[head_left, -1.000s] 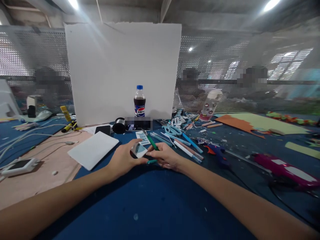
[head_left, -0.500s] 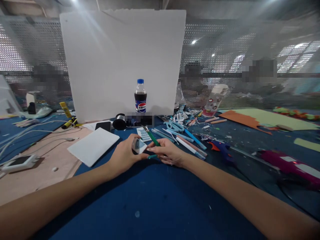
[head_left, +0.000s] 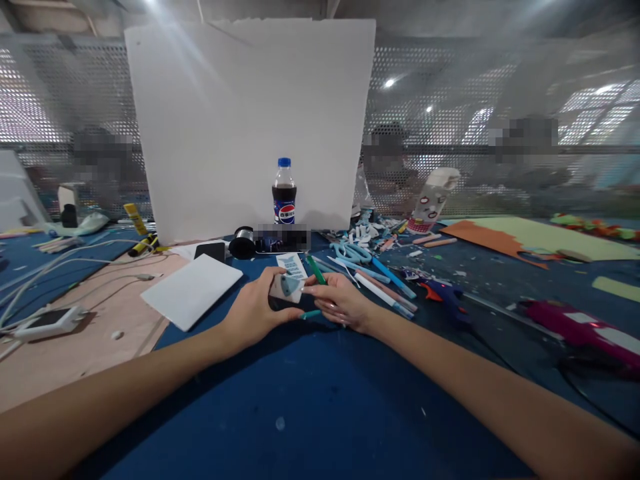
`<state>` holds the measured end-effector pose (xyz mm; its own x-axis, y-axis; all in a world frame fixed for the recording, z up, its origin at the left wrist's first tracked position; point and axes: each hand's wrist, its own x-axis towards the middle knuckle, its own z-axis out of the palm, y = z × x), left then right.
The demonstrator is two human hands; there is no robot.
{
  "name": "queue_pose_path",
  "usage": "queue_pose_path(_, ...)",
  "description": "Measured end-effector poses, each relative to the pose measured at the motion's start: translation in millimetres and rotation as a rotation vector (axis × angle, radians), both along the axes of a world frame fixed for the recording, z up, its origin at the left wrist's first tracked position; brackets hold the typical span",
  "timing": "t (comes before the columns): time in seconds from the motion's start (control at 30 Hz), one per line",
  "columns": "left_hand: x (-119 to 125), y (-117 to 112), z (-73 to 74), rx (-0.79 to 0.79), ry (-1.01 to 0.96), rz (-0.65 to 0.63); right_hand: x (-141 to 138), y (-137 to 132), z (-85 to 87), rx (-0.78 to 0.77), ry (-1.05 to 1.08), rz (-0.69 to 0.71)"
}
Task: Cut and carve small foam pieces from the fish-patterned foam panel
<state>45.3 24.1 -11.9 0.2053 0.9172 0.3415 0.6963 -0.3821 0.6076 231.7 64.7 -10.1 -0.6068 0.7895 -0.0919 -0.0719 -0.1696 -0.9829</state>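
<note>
My left hand (head_left: 255,300) is closed around the edge of a small white piece with a blue-grey shape (head_left: 287,287), thumb below and fingers behind. Right beside it, my right hand (head_left: 345,303) grips a slim green pen-like tool (head_left: 316,270), whose tip I cannot make out. The right fingertips touch or nearly touch the white piece's right edge. A short teal stick (head_left: 311,314) shows under the right fingers; whether it is held I cannot tell. Just behind the hands lies a white card with blue printed rows (head_left: 291,265).
Blue scissors (head_left: 353,252), several coloured sticks (head_left: 385,290) and paper scraps (head_left: 367,230) lie to the right, then a purple glue gun (head_left: 580,327). A cola bottle (head_left: 284,193) stands before a white board (head_left: 250,120). Left are a white sheet (head_left: 193,291) and cables (head_left: 115,277).
The green tool has swung more upright and away from the white piece. That piece has turned, so its blue-grey shape faces me more. The view has shifted slightly.
</note>
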Motion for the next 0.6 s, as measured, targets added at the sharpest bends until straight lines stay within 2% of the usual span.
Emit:
queue_pose_path(0.1, 0, 0, 1.4, -0.031, -0.048, -0.092, 3, 4, 1.2, -0.039, 0.058, -0.029)
queue_pose_path(0.23, -1, 0, 2.3, -0.069, -0.094, -0.198, 5, 8, 2.9, -0.123, 0.134, 0.035)
queue_pose_path(0.4, -2, 2, -1.6, -0.103, -0.100, -0.211, 8, 9, 5.3, -0.197, 0.179, 0.093)
queue_pose_path(0.6, -1, 4, -0.2, -0.202, -0.209, -0.277, 12, 14, 4.5, -0.254, 0.212, 0.253)
